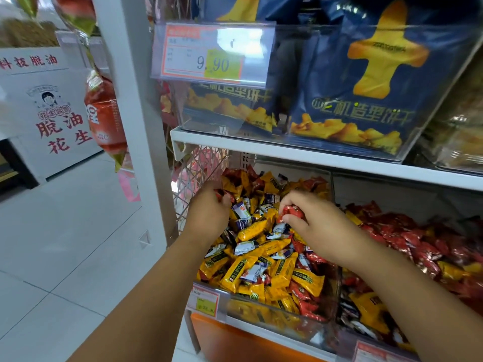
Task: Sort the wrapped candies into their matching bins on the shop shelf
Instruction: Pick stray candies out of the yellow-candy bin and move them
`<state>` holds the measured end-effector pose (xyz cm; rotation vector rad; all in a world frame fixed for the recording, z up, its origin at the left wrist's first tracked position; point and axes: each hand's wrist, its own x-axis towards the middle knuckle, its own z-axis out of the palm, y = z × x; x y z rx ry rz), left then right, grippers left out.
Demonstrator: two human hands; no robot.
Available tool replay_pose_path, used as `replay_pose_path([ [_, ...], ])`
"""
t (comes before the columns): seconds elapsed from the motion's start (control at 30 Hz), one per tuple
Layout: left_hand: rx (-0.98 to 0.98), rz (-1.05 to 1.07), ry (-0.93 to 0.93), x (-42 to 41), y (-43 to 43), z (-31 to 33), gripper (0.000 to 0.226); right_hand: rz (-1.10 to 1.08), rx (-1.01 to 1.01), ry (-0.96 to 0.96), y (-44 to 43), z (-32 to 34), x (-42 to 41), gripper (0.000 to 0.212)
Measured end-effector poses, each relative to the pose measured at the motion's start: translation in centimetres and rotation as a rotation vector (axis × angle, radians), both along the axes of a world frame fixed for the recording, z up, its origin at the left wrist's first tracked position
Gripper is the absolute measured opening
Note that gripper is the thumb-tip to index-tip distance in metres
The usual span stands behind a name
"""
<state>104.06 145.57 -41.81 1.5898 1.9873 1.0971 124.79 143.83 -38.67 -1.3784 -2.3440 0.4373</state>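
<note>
Red candy [292,212], pinched in the right hand [322,231], wants lifting clear into the red bin [392,197] alongside; left hand [209,209] curled, its catch unclear.

Left arm [146,283]: bare, reaching from the lower left up and forward, forearm nearly straight
Left hand [209,209]: back towards the camera, fingers curled inward round red wrappers [222,196] that show at the fingertips
Right arm [397,286]: bare, coming in from the lower right, angled up and to the left
Right hand [317,226]: back upward, wrist slightly bent, thumb and fingertips pinching a red-wrapped candy [292,212]
Hands together: apart, at nearly the same height, the left slightly higher in the view
</note>
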Motion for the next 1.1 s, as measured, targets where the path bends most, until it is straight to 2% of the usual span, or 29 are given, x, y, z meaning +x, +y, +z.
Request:
replay_pose_path([
  [0.1,-0.014,0.094,0.098,0.5,0.9,-0.4,0.038,-0.020,0.011,0.009,-0.4,-0.4,0.9,0.011],
  [0.27,-0.024,0.156,0.171,1.1,2.3,-1.1,0.036,-0.020,0.003,0.081,-0.5,-0.7,1.7,0.016],
  [0.33,-0.005,0.166,0.168,1.2,2.6,-1.3,0.034,-0.017,-0.007,0.095,-0.5,-0.8,1.9,0.019],
  [0.43,0.000,0.143,0.081,1.2,2.3,-1.0,0.015,-0.021,-0.014,0.121,-0.4,-0.9,2.1,0.024],
  [0.47,-0.007,0.126,0.055,1.1,2.1,-0.8,0.018,-0.026,-0.011,0.133,-0.4,-0.9,2.1,0.025],
  [0.6,0.008,-0.026,0.031,0.8,-0.1,0.9,0.023,-0.068,0.022,0.219,-1.1,-0.9,2.4,0.023],
  [0.73,0.083,-0.225,0.087,2.7,-3.3,2.9,0.010,-0.196,0.139,0.290,-2.8,0.1,4.3,0.023],
  [0.9,0.129,-0.581,0.061,9.5,-6.2,4.2,0.007,-0.335,0.141,0.175,-4.4,0.6,9.7,0.021],
  [1.03,0.189,-0.664,0.096,15.3,-6.4,3.9,0.011,-0.449,0.149,0.087,-5.8,0.3,14.3,0.022],
  [1.1,0.221,-0.704,0.183,17.2,-6.1,3.2,0.019,-0.501,0.119,0.061,-6.3,0.5,15.9,0.023],
])
